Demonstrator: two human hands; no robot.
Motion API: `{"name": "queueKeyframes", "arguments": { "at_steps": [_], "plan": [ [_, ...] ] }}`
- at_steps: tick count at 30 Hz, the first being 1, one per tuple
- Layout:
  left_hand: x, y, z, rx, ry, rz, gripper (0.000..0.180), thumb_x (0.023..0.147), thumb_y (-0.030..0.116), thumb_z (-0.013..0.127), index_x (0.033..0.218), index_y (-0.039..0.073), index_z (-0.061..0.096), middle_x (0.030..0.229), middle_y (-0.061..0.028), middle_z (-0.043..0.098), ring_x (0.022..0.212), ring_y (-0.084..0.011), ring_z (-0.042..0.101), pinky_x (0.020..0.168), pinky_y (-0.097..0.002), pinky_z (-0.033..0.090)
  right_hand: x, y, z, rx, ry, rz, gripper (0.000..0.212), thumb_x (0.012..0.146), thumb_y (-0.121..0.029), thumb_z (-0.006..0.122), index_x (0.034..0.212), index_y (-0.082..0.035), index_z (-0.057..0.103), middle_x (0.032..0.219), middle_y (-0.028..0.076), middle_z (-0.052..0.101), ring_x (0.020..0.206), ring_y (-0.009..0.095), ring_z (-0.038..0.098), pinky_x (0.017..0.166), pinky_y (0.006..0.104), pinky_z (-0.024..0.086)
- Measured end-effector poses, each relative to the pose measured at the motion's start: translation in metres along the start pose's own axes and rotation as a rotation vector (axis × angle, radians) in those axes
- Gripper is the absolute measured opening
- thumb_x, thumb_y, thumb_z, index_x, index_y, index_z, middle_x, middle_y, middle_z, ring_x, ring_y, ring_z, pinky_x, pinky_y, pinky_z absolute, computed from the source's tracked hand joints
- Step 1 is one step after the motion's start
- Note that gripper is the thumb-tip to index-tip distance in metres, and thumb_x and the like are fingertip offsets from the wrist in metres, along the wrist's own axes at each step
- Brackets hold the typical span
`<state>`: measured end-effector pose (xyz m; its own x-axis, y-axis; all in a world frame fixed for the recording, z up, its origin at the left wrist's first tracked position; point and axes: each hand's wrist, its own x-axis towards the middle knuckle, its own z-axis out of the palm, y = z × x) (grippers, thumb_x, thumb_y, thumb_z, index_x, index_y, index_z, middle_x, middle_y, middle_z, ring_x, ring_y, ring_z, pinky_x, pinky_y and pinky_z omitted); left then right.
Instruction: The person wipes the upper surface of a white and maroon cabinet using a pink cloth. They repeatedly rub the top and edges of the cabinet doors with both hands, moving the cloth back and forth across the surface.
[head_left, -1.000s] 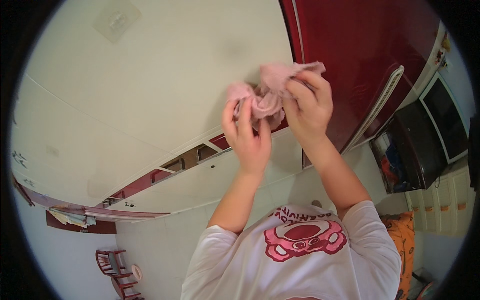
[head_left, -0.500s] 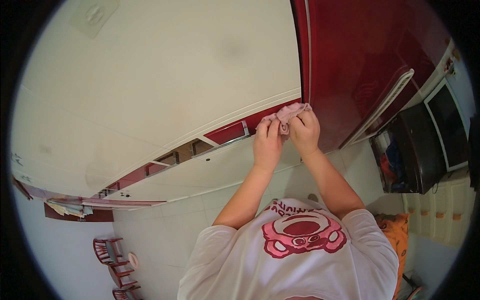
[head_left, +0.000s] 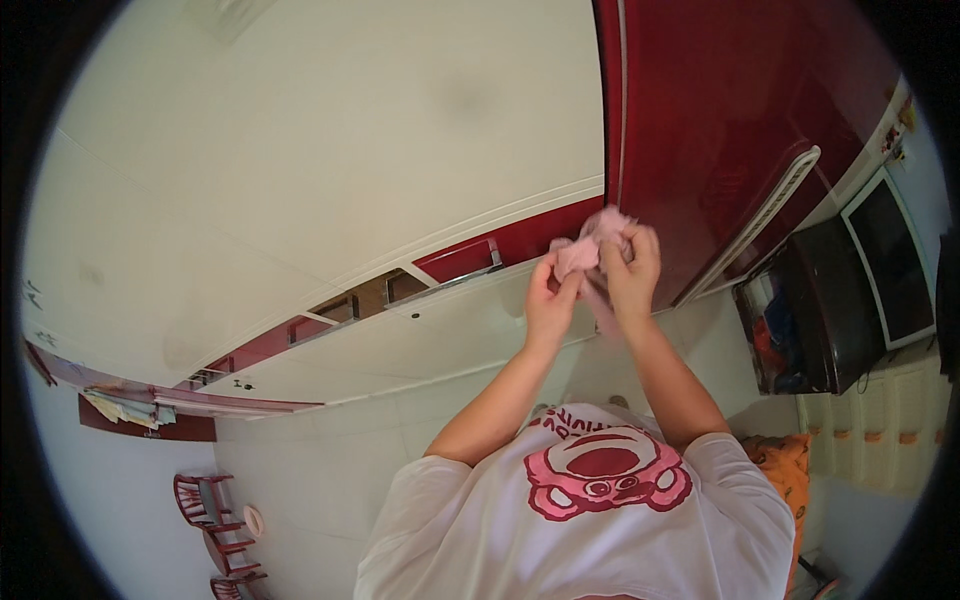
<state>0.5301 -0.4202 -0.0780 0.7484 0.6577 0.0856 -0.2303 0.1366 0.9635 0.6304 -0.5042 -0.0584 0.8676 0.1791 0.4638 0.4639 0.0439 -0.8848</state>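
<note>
A crumpled pink cloth [head_left: 590, 250] is held up between both my hands, with part of it hanging down between my wrists. My left hand [head_left: 550, 302] pinches its left side between thumb and fingers. Closed on its right side, my right hand [head_left: 634, 272] has its fingertips bent over the fabric. Just beyond the cloth is the red drawer strip [head_left: 540, 232] of a white cabinet, beside a tall glossy dark red panel [head_left: 720, 130]. Whether the cloth touches either surface I cannot tell.
A wide white countertop [head_left: 400, 130] fills the upper left. Small drawers with metal handles [head_left: 458, 262] run along its edge. To the right stand a dark stand [head_left: 815, 305] and a screen [head_left: 890, 255]. Red chairs [head_left: 207, 500] are at the lower left, on the pale floor.
Both hands have shifted slightly right and a little nearer to me. The cloth has been bunched differently, and a fold now hangs down between the hands.
</note>
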Motion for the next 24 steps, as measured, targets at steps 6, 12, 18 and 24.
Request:
{"name": "queueKeyframes", "arguments": {
  "at_steps": [6,12,18,24],
  "plan": [
    [0.007,0.072,0.047,-0.456,0.056,-0.23,0.024,0.095,0.014,0.066,0.115,0.007,0.054,0.099,-0.0011,0.061,0.078,-0.008,0.057,0.065,-0.024,0.047,0.064,-0.055,0.019,-0.075,0.093,-0.445,0.02,0.075,0.005,0.068,0.09,-0.002,0.058,0.096,0.012,0.056,0.087,0.03,0.057,0.075,0.0376,0.048],
    [0.015,0.044,0.036,-0.526,0.112,-0.46,0.018,0.092,0.015,0.069,0.105,0.011,0.057,0.084,0.002,0.059,0.068,-0.0077,0.052,0.06,-0.0249,0.044,0.052,-0.037,0.016,-0.082,-0.007,-0.316,0.015,0.074,0.006,0.065,0.082,-0.002,0.054,0.093,0.012,0.055,0.082,0.031,0.057,0.07,0.0378,0.048],
    [0.008,0.012,0.024,-0.362,0.103,-0.701,0.025,0.095,0.026,0.066,0.116,0.018,0.056,0.116,-0.0007,0.061,0.099,-0.014,0.058,0.08,-0.0358,0.048,0.029,-0.007,0.009,-0.157,-0.101,-0.143,0.017,0.075,0.007,0.063,0.086,0.0,0.052,0.087,0.014,0.051,0.079,0.031,0.054,0.069,0.0379,0.046],
    [-0.012,0.051,0.022,-0.529,0.046,-0.624,0.041,0.096,0.029,0.064,0.131,0.023,0.045,0.131,-0.0009,0.053,0.114,-0.0175,0.053,0.093,-0.0445,0.045,0.028,-0.034,0.013,-0.066,0.075,-0.208,0.017,0.077,0.002,0.065,0.091,0.0,0.055,0.089,0.011,0.054,0.082,0.027,0.055,0.075,0.0357,0.046]
  ]
}}
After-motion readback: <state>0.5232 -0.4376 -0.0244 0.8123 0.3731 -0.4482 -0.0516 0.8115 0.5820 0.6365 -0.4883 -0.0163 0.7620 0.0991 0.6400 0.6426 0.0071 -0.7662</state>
